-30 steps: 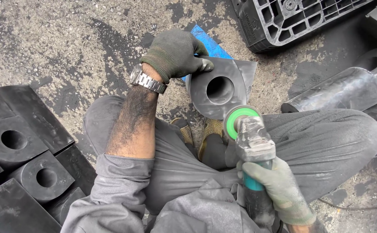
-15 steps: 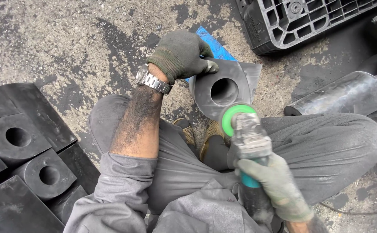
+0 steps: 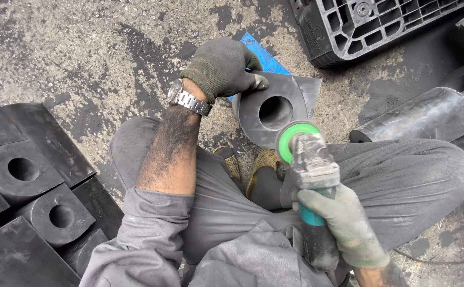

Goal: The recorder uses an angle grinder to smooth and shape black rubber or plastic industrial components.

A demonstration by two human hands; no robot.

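Observation:
My left hand (image 3: 222, 66), in a dark glove with a metal wristwatch (image 3: 188, 99) at the wrist, grips the top left edge of a black rubber block (image 3: 253, 114) with a round hole through it. The block stands on the ground between my feet. My right hand (image 3: 343, 223), in a grey-green glove, is closed around the teal-and-black handle of an angle grinder (image 3: 311, 175). Its green disc (image 3: 294, 139) sits just at the block's lower right edge; contact cannot be told.
Several black holed rubber blocks (image 3: 24, 175) are stacked at the left. More such pieces (image 3: 423, 114) lie at the right. A black plastic pallet (image 3: 370, 24) is at the top right, a blue scrap (image 3: 261, 56) behind the held block. Gritty concrete lies all around.
My left hand has shifted its grip a little along the block's top edge and the block has tilted slightly. The grinder stays close to the block's lower right edge.

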